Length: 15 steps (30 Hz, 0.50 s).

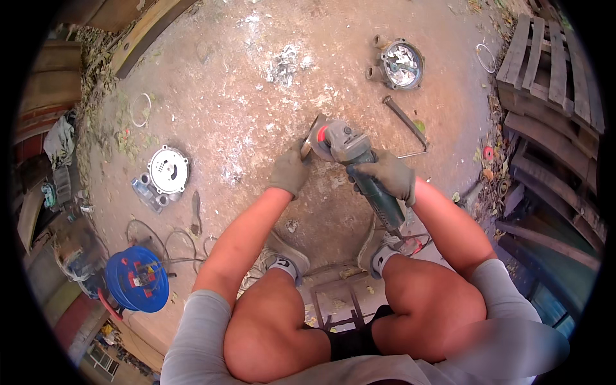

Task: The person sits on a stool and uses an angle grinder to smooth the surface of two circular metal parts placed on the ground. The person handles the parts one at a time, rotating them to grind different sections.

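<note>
My right hand (pixel 393 176), in a grey-green work glove, is closed around the dark green body of an angle grinder (pixel 380 204). The grinder's grey head points up and left, and its disc with a red centre meets a thin, curved-edged metal piece (pixel 310 136). That piece is seen nearly edge-on, so its full shape is unclear. Gripping its near end is my gloved left hand (pixel 290 172), fingers closed. Both hands are above the floor, in front of my knees. The grinder's lower end and cord sit close to my right shoe.
On the floor lie a round metal cover (pixel 169 169), a round housing (pixel 403 64) with shiny scraps inside, a metal bar (pixel 405 122), a dark flat tool (pixel 196 212) and shredded scraps (pixel 289 64). A blue cable reel (pixel 136 280) stands left; wooden pallets (pixel 545 64) are stacked right.
</note>
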Tool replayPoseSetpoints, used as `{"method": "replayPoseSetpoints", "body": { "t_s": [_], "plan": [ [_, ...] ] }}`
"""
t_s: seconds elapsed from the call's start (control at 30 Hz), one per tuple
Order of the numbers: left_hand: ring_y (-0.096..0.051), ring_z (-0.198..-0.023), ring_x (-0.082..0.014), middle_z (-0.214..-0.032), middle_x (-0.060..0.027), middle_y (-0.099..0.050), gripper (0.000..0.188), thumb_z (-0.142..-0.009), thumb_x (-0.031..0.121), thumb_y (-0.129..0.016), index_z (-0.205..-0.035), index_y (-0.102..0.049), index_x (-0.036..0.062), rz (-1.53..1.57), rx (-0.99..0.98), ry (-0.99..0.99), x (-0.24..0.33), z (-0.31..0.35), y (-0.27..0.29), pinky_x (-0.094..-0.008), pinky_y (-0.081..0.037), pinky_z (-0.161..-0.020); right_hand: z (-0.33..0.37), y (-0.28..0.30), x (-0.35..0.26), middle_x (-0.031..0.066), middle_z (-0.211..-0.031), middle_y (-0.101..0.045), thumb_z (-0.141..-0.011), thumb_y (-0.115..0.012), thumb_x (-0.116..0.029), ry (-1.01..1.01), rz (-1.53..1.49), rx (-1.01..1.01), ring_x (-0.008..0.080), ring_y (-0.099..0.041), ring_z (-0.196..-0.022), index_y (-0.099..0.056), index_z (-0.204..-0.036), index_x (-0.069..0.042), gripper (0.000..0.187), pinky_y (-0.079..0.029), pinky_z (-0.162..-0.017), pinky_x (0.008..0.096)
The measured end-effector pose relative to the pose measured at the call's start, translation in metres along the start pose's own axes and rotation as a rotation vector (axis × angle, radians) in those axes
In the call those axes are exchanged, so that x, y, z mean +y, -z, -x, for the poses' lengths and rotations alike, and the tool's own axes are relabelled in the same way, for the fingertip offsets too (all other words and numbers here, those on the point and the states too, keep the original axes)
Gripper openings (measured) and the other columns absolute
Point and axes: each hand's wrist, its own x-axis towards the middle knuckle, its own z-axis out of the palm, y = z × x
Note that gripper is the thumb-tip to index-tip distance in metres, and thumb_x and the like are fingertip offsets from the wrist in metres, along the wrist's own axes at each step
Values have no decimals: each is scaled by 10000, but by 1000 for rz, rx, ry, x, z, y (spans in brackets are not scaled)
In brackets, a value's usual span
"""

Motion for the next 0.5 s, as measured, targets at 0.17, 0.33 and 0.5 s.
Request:
{"method": "replayPoseSetpoints", "body": {
  "t_s": [0.17,0.33,0.5],
  "plan": [
    [-749,-1069,-482,-1158,-269,-772,532,-1027,253,-677,-1497,-568,30,-32,7,-21,2,-6,-5,-559,-596,-961,4,14,25,133,-1005,-803,-987,-798,-278,41,-96,1,204,-789,-806,-739,-1284,34,434,-628,-701,349],
    [-740,-1124,-481,-1221,-267,-760,542,-1042,270,-675,-1514,-553,35,-91,-72,30,14,-12,0,-555,-589,-1000,0,10,1,171,-1058,-785,-1001,-759,-236,-8,90,-3,246,-780,-847,-664,-1332,52,449,-648,-746,374],
    [-719,-1194,-485,-1272,-266,-746,675,-1035,353,-730,-1595,-524,37,88,121,-101,12,-4,4,-531,-591,-1014,11,24,21,136,-992,-782,-980,-811,-300,27,-190,44,212,-780,-803,-709,-1262,52,462,-639,-703,350]
  ]
}}
